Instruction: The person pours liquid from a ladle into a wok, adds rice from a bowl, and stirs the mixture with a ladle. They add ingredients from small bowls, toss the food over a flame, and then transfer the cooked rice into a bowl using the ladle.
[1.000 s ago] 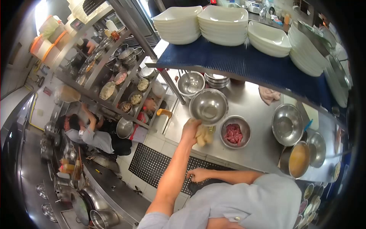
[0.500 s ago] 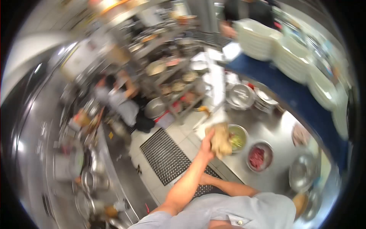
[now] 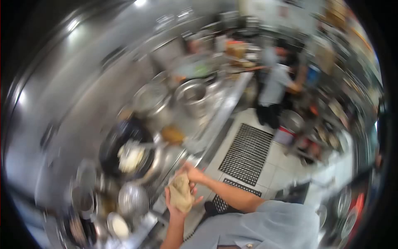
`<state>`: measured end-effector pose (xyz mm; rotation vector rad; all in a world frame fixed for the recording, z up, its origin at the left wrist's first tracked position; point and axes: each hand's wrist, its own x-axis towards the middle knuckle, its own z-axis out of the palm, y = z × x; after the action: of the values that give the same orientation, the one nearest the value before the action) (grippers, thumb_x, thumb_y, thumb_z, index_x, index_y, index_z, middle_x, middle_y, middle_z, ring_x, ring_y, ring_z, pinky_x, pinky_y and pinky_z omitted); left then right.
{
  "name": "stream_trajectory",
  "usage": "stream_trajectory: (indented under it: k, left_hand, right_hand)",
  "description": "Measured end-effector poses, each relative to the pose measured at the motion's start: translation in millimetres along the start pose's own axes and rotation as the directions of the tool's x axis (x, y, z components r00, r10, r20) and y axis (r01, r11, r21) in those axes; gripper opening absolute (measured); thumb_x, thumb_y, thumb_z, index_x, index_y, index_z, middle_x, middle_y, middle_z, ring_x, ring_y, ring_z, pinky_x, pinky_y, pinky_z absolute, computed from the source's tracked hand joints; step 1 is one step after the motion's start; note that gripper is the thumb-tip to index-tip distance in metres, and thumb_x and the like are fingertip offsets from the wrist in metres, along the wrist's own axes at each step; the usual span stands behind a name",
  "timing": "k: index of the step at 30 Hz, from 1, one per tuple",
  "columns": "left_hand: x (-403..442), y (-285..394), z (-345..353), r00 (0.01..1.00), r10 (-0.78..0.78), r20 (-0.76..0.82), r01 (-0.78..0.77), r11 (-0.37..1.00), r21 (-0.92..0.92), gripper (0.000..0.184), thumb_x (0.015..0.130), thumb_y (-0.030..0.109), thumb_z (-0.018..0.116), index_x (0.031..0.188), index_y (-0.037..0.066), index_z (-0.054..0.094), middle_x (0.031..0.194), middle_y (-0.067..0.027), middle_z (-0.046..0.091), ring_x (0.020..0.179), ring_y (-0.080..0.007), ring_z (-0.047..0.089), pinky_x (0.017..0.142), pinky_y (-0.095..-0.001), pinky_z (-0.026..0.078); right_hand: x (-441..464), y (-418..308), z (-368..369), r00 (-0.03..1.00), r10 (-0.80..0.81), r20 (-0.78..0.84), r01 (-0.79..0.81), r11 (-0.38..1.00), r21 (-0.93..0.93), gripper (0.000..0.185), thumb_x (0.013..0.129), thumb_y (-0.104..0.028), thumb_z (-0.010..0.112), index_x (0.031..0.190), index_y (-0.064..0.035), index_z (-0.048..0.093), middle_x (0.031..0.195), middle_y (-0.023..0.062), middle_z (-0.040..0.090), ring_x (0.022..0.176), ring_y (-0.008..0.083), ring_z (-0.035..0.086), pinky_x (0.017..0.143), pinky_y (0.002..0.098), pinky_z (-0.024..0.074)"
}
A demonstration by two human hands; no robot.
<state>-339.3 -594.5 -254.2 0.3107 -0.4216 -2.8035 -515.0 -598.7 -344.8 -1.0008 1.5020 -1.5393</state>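
A folded beige cloth (image 3: pixel 180 194) lies in my left hand (image 3: pixel 176 211), whose fingers and thumb come round its sides. My right hand (image 3: pixel 193 173) is at the upper end of the cloth, touching or very near it; motion blur hides how its fingers are set. Both hands are just off the front edge of the steel cooking counter. Beyond them to the left, a dark wok (image 3: pixel 108 151) holds something whitish (image 3: pixel 132 157), with what looks like a metal utensil over it.
Steel pots (image 3: pixel 191 96) and a perforated metal bowl (image 3: pixel 133 198) stand on the counter. A white-filled bowl (image 3: pixel 118 225) is at lower left. Black mats (image 3: pixel 247 153) lie on the tiled floor. Another person (image 3: pixel 275 85) works farther back, beside shelves of bowls at right.
The view has swung from the steel table with bowls of meat to the cooking counter. The cloth has come along in my left hand, and my right hand has come up to it.
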Motion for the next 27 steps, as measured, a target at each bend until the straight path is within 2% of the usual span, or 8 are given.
stream_trajectory:
  k: [1,4,8,12,17,20,23,27]
  left_hand:
    - [-13.4,13.4,0.7,0.995,0.090,-0.051,-0.089,0.996,0.023,0.082,0.086,0.068,0.041,0.141,0.009,0.033,0.134,-0.0245,0.044,0.105,-0.0350,0.057,0.078,-0.0418,0.053]
    - [-39.6,41.3,-27.0,0.904,0.365,-0.224,-0.358,0.931,0.071,0.080,0.087,0.069,0.036,0.137,0.007,0.038,0.130,-0.0223,0.049,0.102,-0.0341,0.059,0.079,-0.0449,0.052]
    - [-20.2,84.6,-77.9,0.806,0.517,-0.289,-0.532,0.846,0.028,0.081,0.086,0.074,0.026,0.132,0.009,0.041,0.122,-0.0155,0.055,0.102,-0.0282,0.059,0.076,-0.0477,0.052]
    - [47.3,131.2,-112.8,0.680,0.660,-0.320,-0.649,0.744,0.157,0.082,0.085,0.075,0.029,0.127,0.007,0.044,0.114,-0.0121,0.057,0.101,-0.0273,0.058,0.078,-0.0443,0.051]
    - [115.8,190.2,-109.6,0.357,0.635,-0.685,-0.708,0.662,0.244,0.058,0.093,0.059,0.038,0.122,0.010,0.047,0.106,-0.0086,0.060,0.094,-0.0242,0.063,0.080,-0.0411,0.055]
    - [97.5,184.4,-106.0,0.552,0.611,-0.567,-0.646,0.744,0.172,0.046,0.094,0.049,0.047,0.116,0.008,0.052,0.103,-0.0085,0.062,0.089,-0.0258,0.064,0.075,-0.0435,0.056]
    - [96.9,197.5,-126.4,0.514,0.590,-0.623,-0.602,0.765,0.229,0.030,0.095,0.036,0.049,0.106,0.010,0.059,0.097,-0.0064,0.064,0.088,-0.0222,0.065,0.074,-0.0400,0.055]
    - [111.0,206.6,-147.4,0.526,0.493,-0.693,-0.545,0.821,0.170,0.022,0.093,0.026,0.052,0.103,0.006,0.056,0.094,-0.0086,0.062,0.078,-0.0242,0.064,0.062,-0.0403,0.055]
  right_hand:
    - [27.9,0.3,20.2,0.966,0.257,-0.029,-0.254,0.963,0.090,0.075,0.082,-0.034,0.071,0.139,-0.0022,0.034,0.109,0.0089,0.061,0.102,0.0231,0.058,0.089,0.0347,0.0472]
    - [77.3,-20.4,43.4,0.947,0.322,-0.023,-0.239,0.747,0.620,0.072,0.085,-0.032,0.068,0.138,-0.0094,0.025,0.130,0.0099,0.044,0.109,0.0237,0.050,0.083,0.0422,0.0487]
    - [144.7,-27.8,33.8,0.898,0.299,-0.323,0.101,0.575,0.812,0.043,0.088,-0.042,0.063,0.116,-0.0119,0.051,0.110,0.0022,0.052,0.113,0.0184,0.045,0.098,0.0448,0.0349]
    - [210.6,-26.8,-7.4,0.982,0.109,-0.156,0.137,0.164,0.977,0.035,0.095,-0.038,0.053,0.086,-0.0040,0.058,0.093,0.0115,0.063,0.094,0.0260,0.060,0.089,0.0437,0.0482]
    - [329.4,-118.8,-4.9,0.969,0.024,-0.247,0.229,0.294,0.928,0.031,0.094,-0.030,0.055,0.071,-0.0096,0.052,0.061,0.0026,0.049,0.059,0.0187,0.047,0.063,0.0357,0.0427]
    - [353.7,-234.6,-11.4,0.962,-0.147,-0.230,0.266,0.322,0.909,0.017,0.093,-0.026,0.057,0.086,-0.0106,0.054,0.051,-0.0040,0.035,0.045,0.0083,0.032,0.049,0.0252,0.0300]
    - [328.4,-310.4,-8.0,0.834,-0.518,-0.190,0.426,0.387,0.818,0.017,0.092,-0.021,0.055,0.100,-0.0061,0.057,0.049,-0.0052,0.032,0.042,0.0067,0.028,0.042,0.0245,0.0267]
    - [336.4,-235.9,106.3,0.883,-0.466,0.055,0.393,0.798,0.456,0.010,0.086,-0.013,0.055,0.081,-0.0078,0.061,0.058,-0.0054,0.046,0.048,0.0051,0.039,0.044,0.0233,0.0316]
